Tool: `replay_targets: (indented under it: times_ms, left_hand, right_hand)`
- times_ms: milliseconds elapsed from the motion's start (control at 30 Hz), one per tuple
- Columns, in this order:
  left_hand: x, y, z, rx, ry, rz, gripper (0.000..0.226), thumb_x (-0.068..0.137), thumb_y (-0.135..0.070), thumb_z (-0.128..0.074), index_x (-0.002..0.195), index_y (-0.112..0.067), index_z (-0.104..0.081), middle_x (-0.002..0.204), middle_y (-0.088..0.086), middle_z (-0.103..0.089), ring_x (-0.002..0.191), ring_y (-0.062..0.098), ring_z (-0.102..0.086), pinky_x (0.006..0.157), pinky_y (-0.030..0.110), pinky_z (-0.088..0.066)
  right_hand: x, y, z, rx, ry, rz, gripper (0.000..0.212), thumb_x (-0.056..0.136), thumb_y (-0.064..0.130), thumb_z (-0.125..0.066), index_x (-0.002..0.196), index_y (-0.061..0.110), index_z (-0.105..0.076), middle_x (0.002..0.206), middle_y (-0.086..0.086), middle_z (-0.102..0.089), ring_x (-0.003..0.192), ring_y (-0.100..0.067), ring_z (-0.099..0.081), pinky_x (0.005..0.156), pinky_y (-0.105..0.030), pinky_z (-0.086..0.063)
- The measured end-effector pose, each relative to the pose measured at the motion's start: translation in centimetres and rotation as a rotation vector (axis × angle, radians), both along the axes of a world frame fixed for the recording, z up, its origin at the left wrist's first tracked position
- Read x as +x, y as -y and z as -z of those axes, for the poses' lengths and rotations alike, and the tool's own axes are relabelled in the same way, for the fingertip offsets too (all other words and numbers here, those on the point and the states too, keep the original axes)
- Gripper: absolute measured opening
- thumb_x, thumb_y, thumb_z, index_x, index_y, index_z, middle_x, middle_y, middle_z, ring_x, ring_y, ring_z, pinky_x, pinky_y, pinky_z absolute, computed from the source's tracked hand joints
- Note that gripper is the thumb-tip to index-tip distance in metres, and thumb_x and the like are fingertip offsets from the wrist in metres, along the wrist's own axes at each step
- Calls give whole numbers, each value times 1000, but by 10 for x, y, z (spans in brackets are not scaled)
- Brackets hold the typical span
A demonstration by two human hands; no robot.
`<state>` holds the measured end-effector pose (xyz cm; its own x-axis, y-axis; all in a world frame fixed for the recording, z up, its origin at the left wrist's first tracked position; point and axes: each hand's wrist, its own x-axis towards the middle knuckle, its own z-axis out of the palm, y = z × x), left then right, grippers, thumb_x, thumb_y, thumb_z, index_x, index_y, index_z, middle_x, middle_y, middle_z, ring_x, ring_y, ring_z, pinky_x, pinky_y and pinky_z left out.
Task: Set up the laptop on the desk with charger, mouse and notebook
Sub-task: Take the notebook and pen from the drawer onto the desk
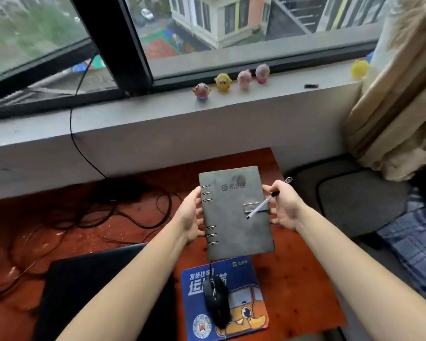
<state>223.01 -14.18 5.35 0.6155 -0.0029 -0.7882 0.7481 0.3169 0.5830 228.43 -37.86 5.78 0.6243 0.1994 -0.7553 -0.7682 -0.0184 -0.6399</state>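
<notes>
Notebook [234,212] placement looks to be the step in hand. It hangs closed above the desk [293,279], just behind the pad [246,271], with its near edge over the pad's far rim. The left hand [188,217] grips the ringed spine side. The right hand [283,207] holds the clasp side, and a pen [263,204] pinched in its fingers lies across the cover.

The mouse [215,299] already sits on the pad, and the laptop [84,291] lies shut to the left. I cannot tell which of the cables [108,212] is the charger.

Next, I'd judge, the notebook needs lowering flat onto bare wood, behind or right of the pad. Room is tight: cables crowd the left, the mouse cord runs under the notebook, and the desk's right edge is near, with a chair [359,200] just beyond.
</notes>
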Motion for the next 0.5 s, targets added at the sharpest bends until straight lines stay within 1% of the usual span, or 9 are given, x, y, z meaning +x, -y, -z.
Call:
replay_targets:
  times_ms: [33,67,133,200,333,400,467,500]
  left_hand:
    - [7,6,8,15,-9,-9,52,89,-67,-42,110,-26,-66,104,1,-69,91,23,-64,82,42,-47]
    - [13,11,15,20,-20,-17,50,89,-67,-42,107,-27,-67,104,2,-69,91,23,-63,81,42,-47]
    - [24,19,33,13,-64,-46,50,90,-67,-41,106,-28,-67,110,3,-68,97,25,-63,79,42,-47]
    - [31,24,47,1,-91,-61,51,90,-67,-40,109,-28,-67,115,5,-68,102,26,-63,80,43,-48]
    - [47,32,70,19,-111,-39,56,93,-69,-36,120,-28,-64,121,5,-64,111,25,-59,91,47,-46]
    - [52,39,80,51,-114,-27,55,92,-69,-37,115,-28,-66,113,4,-64,104,21,-59,86,44,-47]
    - [56,45,89,67,-110,-15,54,92,-70,-38,108,-28,-67,107,0,-65,99,18,-60,83,41,-48]
    - [58,47,92,67,-107,-11,54,91,-71,-38,107,-29,-68,106,-1,-66,99,17,-60,82,40,-48]
  right_hand:
    - [10,2,8,-14,-9,0,51,88,31,-31,129,27,-61,120,-7,-67,104,-27,-58,85,-38,-40]
    - [19,3,15,-30,-22,-3,49,88,31,-32,126,24,-63,117,-8,-64,105,-27,-56,85,-39,-39]
    - [34,6,31,-66,-53,-4,39,87,31,-34,112,24,-63,112,-5,-62,102,-26,-53,83,-38,-37]
    - [43,9,45,-93,-71,4,32,87,31,-35,104,25,-61,108,-4,-62,98,-26,-53,83,-38,-36]
    - [55,13,68,-155,-100,19,25,86,31,-39,98,22,-59,104,-5,-65,97,-27,-56,87,-39,-38]
    - [60,14,78,-176,-108,29,25,85,30,-40,97,20,-60,96,-4,-66,88,-26,-59,82,-37,-41]
    - [63,13,85,-201,-108,32,25,85,31,-41,95,20,-61,88,-3,-66,79,-23,-60,73,-33,-43]
    - [65,13,89,-213,-108,35,26,84,31,-41,96,20,-62,87,-2,-66,78,-22,-60,70,-32,-43]
